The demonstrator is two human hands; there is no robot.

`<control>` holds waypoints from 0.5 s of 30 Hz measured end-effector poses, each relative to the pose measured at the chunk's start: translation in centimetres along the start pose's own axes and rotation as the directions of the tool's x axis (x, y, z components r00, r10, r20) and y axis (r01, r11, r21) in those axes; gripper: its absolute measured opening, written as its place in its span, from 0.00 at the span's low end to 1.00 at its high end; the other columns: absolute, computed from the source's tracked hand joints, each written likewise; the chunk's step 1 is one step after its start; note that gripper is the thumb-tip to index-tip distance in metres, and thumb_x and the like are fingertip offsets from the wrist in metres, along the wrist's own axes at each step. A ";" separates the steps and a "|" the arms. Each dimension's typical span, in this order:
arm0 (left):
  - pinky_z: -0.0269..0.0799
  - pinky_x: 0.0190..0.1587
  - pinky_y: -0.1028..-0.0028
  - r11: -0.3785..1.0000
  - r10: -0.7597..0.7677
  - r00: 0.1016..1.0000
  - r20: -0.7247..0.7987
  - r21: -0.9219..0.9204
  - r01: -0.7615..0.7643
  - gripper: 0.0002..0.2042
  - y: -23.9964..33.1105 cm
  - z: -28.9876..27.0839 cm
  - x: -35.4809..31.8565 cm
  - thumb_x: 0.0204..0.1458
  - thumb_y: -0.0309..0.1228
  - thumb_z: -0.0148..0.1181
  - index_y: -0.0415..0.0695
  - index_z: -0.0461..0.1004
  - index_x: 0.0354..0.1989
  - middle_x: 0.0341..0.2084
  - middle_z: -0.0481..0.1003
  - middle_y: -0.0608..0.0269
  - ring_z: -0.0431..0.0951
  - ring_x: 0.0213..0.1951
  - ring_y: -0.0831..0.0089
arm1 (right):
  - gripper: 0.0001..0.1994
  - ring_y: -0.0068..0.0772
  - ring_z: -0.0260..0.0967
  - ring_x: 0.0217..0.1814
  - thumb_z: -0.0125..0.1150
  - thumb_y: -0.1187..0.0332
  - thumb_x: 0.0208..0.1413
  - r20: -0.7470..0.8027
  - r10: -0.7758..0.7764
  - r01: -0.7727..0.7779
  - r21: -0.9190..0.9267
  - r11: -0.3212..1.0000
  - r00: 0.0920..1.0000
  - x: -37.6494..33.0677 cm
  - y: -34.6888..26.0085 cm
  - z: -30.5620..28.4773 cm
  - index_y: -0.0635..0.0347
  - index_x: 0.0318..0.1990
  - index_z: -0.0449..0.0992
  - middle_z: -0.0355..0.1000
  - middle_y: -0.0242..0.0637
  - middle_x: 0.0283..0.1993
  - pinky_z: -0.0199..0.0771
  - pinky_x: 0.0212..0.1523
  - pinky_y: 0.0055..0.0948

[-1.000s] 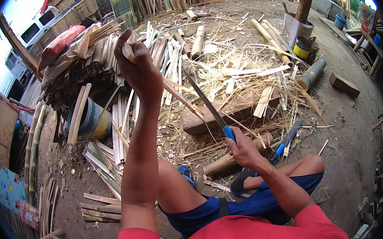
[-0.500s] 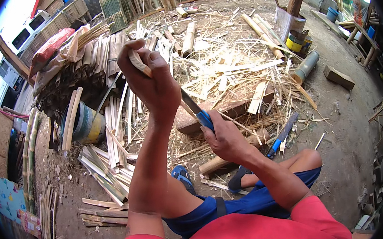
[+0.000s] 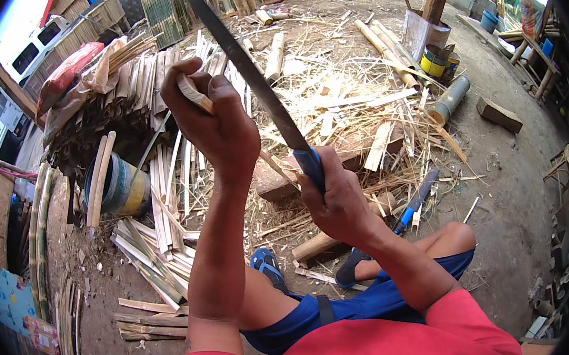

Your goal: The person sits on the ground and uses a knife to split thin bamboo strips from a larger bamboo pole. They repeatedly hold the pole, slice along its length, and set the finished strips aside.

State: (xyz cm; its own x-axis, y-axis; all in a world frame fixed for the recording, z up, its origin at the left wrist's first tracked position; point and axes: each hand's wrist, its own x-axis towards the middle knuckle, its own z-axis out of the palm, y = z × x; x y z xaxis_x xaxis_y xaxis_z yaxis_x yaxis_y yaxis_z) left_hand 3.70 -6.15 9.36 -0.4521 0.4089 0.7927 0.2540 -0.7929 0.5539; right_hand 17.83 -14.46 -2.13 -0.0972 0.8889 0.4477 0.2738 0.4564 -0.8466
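My left hand [image 3: 215, 126] is raised and closed around a bamboo strip [image 3: 194, 95], whose pale cut end shows between thumb and fingers. My right hand [image 3: 339, 198] grips a long knife [image 3: 245, 67] by its blue handle. The dark blade slants up and to the left, passing close to the right side of my left hand without visibly touching it. A thin pale length [image 3: 276, 164] shows between my left wrist and right hand; I cannot tell if it belongs to the same strip.
Before my legs lie a brown wooden block [image 3: 278, 184] and a bamboo log [image 3: 316, 245]. A second blue-handled knife [image 3: 426, 189] rests at the right. Shavings [image 3: 331, 93] cover the ground ahead. Left are a bucket [image 3: 137, 193], split bamboo [image 3: 148, 264] and a slat stack [image 3: 117, 98].
The knife has swung upward, so its blade now rises past my left hand instead of being mostly hidden behind it. My left hand has shifted slightly left.
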 end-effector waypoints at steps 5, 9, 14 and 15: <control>0.65 0.36 0.76 0.995 0.063 0.997 0.045 0.071 -0.066 0.15 -0.6 0.4 0.5 0.53 0.23 0.49 0.39 0.66 0.49 0.31 0.62 0.66 0.62 0.30 0.78 | 0.14 0.64 0.72 0.31 0.53 0.63 0.65 0.299 0.413 -0.287 -0.388 0.876 0.860 2.6 1.8 1.0 0.67 0.46 0.63 0.72 0.57 0.28 0.69 0.34 0.52; 0.67 0.37 0.74 0.996 0.051 0.998 0.046 0.073 -0.054 0.15 -1.4 0.6 0.9 0.53 0.24 0.50 0.40 0.66 0.50 0.31 0.64 0.64 0.66 0.31 0.75 | 0.12 0.57 0.71 0.28 0.53 0.64 0.66 0.234 0.162 -0.122 -0.176 0.977 0.959 1.9 4.1 0.6 0.65 0.46 0.64 0.70 0.55 0.27 0.68 0.32 0.48; 0.68 0.40 0.72 0.981 0.097 0.994 0.047 0.164 -0.104 0.17 -1.4 0.7 0.7 0.51 0.23 0.51 0.40 0.65 0.51 0.32 0.64 0.63 0.68 0.33 0.73 | 0.14 0.69 0.74 0.39 0.52 0.63 0.65 0.245 0.584 -0.375 -0.566 0.735 0.774 1.3 6.0 2.6 0.64 0.49 0.62 0.74 0.64 0.33 0.70 0.40 0.55; 0.67 0.40 0.71 0.987 0.056 0.997 0.051 0.149 -0.063 0.17 -1.3 0.6 0.7 0.51 0.23 0.51 0.40 0.65 0.51 0.32 0.64 0.63 0.67 0.33 0.73 | 0.15 0.71 0.72 0.46 0.51 0.63 0.65 0.276 0.666 -0.420 -0.596 0.684 0.693 1.8 6.1 2.8 0.65 0.50 0.62 0.74 0.69 0.37 0.69 0.45 0.57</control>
State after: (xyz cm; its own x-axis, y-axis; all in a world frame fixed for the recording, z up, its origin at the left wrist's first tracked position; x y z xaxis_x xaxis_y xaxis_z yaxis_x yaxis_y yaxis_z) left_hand 3.51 -4.54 9.34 -0.3932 0.3863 0.8343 0.4061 -0.7412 0.5346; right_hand 16.67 -9.98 -7.32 -0.1494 0.9311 -0.3328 0.7986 -0.0849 -0.5959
